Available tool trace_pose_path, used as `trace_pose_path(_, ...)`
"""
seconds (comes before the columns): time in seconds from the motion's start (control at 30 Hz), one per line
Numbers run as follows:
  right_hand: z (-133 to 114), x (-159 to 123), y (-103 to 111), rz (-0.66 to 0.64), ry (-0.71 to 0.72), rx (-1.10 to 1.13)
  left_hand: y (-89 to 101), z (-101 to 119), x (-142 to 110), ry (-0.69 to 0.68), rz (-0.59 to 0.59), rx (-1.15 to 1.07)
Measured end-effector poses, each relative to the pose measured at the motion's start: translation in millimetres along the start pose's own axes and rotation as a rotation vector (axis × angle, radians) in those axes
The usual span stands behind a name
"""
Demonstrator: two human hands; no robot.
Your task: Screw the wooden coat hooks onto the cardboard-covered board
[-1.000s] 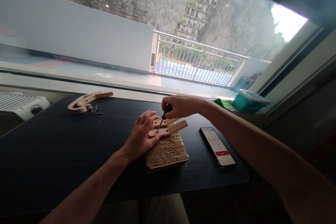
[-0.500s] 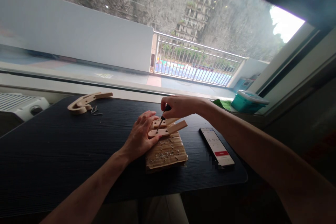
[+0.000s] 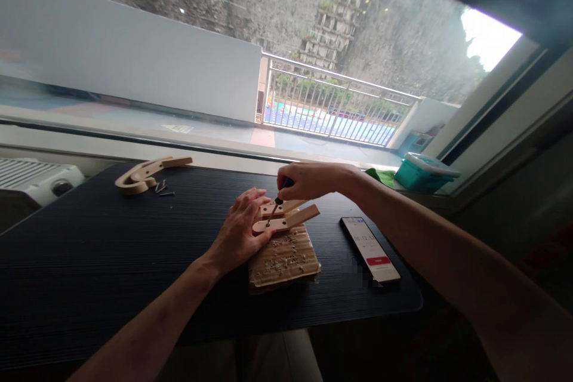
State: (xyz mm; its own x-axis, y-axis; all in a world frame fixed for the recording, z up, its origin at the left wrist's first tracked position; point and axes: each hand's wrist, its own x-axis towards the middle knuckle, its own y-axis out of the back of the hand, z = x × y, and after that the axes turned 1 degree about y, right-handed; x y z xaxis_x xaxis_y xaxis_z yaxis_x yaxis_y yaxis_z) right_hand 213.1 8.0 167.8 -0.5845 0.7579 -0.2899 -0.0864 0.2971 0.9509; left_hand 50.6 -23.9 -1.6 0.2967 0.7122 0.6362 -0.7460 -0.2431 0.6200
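Note:
My right hand (image 3: 302, 180) is closed round the dark handle of a screwdriver (image 3: 278, 200). Its shaft slants down to a screw hole at the near end of a pale wooden hook (image 3: 278, 225). That hook lies on a block of layered corrugated cardboard (image 3: 286, 259), its far arm angled up to the right. My left hand (image 3: 242, 224) steadies the hook's rounded end, thumb on the near side and fingers reaching past the far side. Just behind lies a second wooden hook (image 3: 273, 210), partly hidden by the screwdriver and my fingers.
More curved wooden hooks (image 3: 145, 173) lie at the table's back left beside several loose screws (image 3: 163, 188). On the right a phone (image 3: 371, 249) shows a running timer. A teal lidded box (image 3: 425, 173) and green cloth (image 3: 380, 177) are on the sill. The dark table (image 3: 111, 262) meets the window.
My right hand shifts slightly about the screwdriver handle, while the tip stays at the same hole. The left hand, hooks and cardboard keep their places.

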Motion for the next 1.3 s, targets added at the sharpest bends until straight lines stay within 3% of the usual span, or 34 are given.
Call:
trace_pose_path(0.1, 1, -1, 2, 0.026, 0.027, -0.032, 0.8, 0, 0, 0.006, -0.007, -0.006)
trace_pose_path(0.3, 9, 1, 0, -0.085, 0.068, 0.152, 0.0, -1, -1, -0.008, -0.011, 0.011)
trace_pose_path(0.5, 10, 3, -2, -0.058, 0.017, 0.148, -0.9, -2, -1, -0.015, -0.003, 0.016)
trace_pose_path(0.7, 7, 1, -1, -0.018, 0.092, 0.074, 0.0, -1, 0, -0.006, -0.008, 0.01)
trace_pose_path(0.9, 12, 3, -5, -0.092, 0.086, 0.198, -0.9, -1, -1, -0.014, 0.002, 0.012)
trace_pose_path(1.1, 6, 0, -3, -0.009, 0.019, 0.08, 0.0, 0, 0, -0.008, -0.003, 0.01)
trace_pose_path(1.3, 8, 4, -3, 0.004, 0.1, 0.01, -0.8, 0, -1, 0.005, -0.011, -0.013)
